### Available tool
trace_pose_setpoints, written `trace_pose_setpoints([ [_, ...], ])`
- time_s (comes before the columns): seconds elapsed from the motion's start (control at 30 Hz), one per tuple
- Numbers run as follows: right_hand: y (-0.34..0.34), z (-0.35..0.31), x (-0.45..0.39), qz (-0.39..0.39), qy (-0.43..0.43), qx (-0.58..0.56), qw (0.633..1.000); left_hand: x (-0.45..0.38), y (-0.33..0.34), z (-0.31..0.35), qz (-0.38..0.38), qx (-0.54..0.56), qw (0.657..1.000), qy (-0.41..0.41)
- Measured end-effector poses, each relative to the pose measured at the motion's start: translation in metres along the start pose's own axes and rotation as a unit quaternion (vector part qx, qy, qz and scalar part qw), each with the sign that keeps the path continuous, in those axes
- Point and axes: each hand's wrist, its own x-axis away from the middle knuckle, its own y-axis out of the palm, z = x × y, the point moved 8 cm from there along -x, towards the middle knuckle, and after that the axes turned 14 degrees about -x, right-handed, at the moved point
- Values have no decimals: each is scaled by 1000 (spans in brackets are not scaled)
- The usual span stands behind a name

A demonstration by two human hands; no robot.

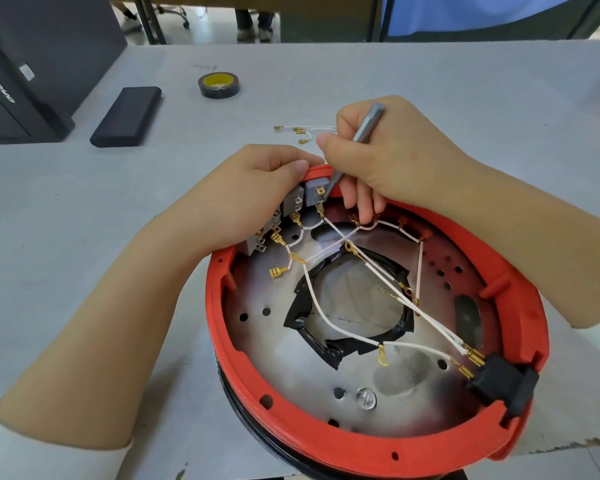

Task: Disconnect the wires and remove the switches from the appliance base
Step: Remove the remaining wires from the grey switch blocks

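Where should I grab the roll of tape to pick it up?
The tape roll lies flat on the table, hole facing up. Probably best to come from above and pinch its black outer wall on two opposite sides, or hook a finger inside the yellow core.

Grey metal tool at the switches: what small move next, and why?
Probably lever the brass terminal off the rightmost grey switch. The right hand holds the grey metal tool with its tip at that terminal, the left hand steadies the red plastic rim, and white wires are attached below.
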Motion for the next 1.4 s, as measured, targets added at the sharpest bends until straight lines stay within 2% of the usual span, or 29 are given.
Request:
trace_pose_setpoints([
  [0.3,3,-1,-5,2,21,7,1000,0,-1,1,3,-18,1000,4],
  [0.43,1,-5,2,33,-18,30,999,1,0,-1,3,-17,1000,2],
  [0.6,-6,-11,14,57,-61,-1,996,2,1,1,-6,4,1000,7],
  [0.73,-2,-15,15,36,-70,8,997,2,-1,0,2,-5,1000,3],
  [0.97,-2,-33,42,-52,-59,-8,997,2,0,5,-16,-29,999,1],
  [1.07,-2,-35,56,-39,-35,52,997,5,16,18,-97,-36,995,1],
  [1.17,2,-29,57,-38,-5,178,983,5,2,7,2,-11,999,-33],
  [1.27,8,-25,57,-38,14,256,966,6,2,4,-14,-22,999,-20],
  [1.4,17,-20,60,-47,34,279,958,5,2,5,-14,-21,1000,-13],
])
